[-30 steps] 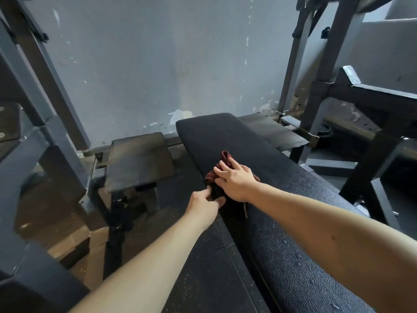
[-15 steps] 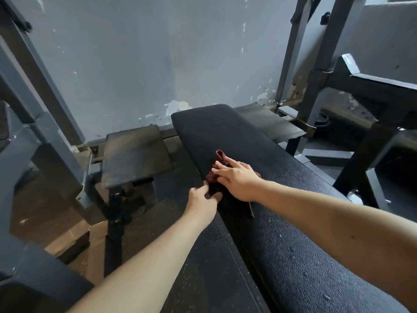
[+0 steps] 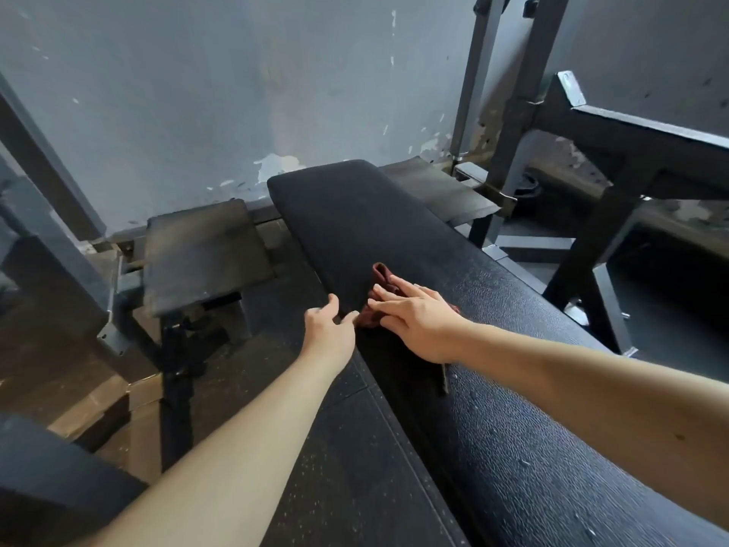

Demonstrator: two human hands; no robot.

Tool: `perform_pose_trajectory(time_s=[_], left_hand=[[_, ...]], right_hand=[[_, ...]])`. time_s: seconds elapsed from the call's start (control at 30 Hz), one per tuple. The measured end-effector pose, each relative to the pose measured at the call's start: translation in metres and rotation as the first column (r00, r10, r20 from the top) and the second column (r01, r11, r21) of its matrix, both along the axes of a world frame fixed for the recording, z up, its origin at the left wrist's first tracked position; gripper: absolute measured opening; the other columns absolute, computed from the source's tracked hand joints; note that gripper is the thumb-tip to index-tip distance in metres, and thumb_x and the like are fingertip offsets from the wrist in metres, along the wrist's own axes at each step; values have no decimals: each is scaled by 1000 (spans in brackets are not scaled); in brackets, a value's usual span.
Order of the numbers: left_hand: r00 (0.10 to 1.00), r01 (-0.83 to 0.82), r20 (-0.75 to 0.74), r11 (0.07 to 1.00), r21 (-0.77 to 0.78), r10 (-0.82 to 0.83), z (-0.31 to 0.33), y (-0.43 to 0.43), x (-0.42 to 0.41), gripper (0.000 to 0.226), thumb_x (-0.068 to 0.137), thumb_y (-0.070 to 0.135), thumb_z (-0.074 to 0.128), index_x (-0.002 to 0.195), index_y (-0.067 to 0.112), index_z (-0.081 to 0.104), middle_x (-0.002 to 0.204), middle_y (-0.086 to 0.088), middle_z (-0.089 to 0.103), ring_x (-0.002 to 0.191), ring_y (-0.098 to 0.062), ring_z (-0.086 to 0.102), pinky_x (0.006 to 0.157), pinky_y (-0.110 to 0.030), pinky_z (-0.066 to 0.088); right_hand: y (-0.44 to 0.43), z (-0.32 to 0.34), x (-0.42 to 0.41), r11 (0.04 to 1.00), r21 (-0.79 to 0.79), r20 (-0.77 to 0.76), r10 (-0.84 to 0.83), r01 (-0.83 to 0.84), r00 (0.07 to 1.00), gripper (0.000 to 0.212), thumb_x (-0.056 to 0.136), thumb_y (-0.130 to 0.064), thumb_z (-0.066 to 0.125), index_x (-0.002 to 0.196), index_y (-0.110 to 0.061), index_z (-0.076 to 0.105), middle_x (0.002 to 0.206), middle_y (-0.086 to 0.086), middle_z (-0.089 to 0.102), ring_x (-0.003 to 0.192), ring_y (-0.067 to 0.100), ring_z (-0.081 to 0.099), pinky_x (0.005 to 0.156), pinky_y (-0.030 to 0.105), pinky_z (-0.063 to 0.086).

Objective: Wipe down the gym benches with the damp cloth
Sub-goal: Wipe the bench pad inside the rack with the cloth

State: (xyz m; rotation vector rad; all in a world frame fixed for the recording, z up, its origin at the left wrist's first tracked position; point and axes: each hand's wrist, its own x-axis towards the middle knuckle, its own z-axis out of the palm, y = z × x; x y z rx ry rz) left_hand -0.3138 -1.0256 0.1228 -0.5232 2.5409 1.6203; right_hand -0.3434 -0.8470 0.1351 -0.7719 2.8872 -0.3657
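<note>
While the right hand (image 3: pixel 420 327) lies flat over it, fingers straight and pressing down, only 2 bits of the dark red cloth (image 3: pixel 384 280) show: a bunched end past the fingertips and a thin strip trailing by the wrist. It sits on the black bench (image 3: pixel 355 215), near its left edge. Just beside it the left hand (image 3: pixel 329 335) is at that edge, thumb and forefinger loosely apart, grasping nothing; its other fingers are hidden. Droplets (image 3: pixel 524 463) dot the near padding. A smaller pad (image 3: pixel 205 250) stands left, a steel rack (image 3: pixel 615 152) right, cut off by the frame.
</note>
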Motion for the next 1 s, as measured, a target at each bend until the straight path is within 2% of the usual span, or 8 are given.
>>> perform_pose_trajectory(time_s=[0.27,0.43,0.57,0.67,0.8,0.87,0.93,1.0], left_hand=[[997,-73,12,996,41,73,11,5,5,58,104,26,58,158,21,36,161,-5,32,142,-27,41,92,-25,35],[993,-117,23,990,-72,119,26,7,18,53,98,35,66,146,16,54,149,-5,54,132,-25,54,102,-34,47],[995,-9,96,991,-134,22,34,17,23,67,95,34,71,152,12,42,154,-7,45,135,-28,51,96,-31,47],[991,13,133,986,-167,9,33,19,17,69,92,34,74,149,9,45,148,-11,50,129,-30,56,89,-30,51],[986,18,164,989,-144,6,32,18,15,72,95,31,71,155,11,36,155,-8,42,133,-31,52,96,-34,48],[986,18,165,990,-142,6,32,19,16,73,96,32,70,156,12,35,156,-8,41,134,-31,51,100,-36,48],[987,25,160,982,-185,6,34,20,15,72,96,34,70,155,11,36,153,-8,44,130,-30,54,93,-34,51],[986,35,168,972,-231,5,34,21,15,71,95,38,69,154,11,38,151,-9,45,129,-30,55,84,-32,49]], right_hand=[[-43,3,-47,983,131,-30,-124,127,992,54,111,-42,26,164,-30,20,173,-5,5,159,23,-11,128,49,-1],[-16,2,4,991,93,-11,-99,100,995,54,111,-41,28,163,-27,24,172,-5,10,158,18,-12,127,46,0],[19,5,36,995,69,19,-69,68,997,51,111,-40,35,161,-33,29,171,-12,13,158,14,-9,127,41,0],[23,11,16,992,102,48,-83,77,995,51,111,-40,34,161,-34,28,170,-14,12,158,13,-7,127,41,1],[31,18,-38,957,149,6,-252,248,968,52,111,-38,31,162,-29,27,172,-9,12,159,19,-4,127,47,7],[31,18,-60,917,235,-6,-331,323,944,50,111,-36,28,160,-26,30,171,-4,13,159,24,-1,126,52,9],[19,12,-62,894,281,-17,-360,350,933,52,107,-36,27,158,-26,33,170,1,14,158,30,-1,124,58,13],[4,8,-43,915,246,-7,-330,321,944,53,107,-37,30,159,-26,27,170,0,12,158,31,-3,122,57,15]])
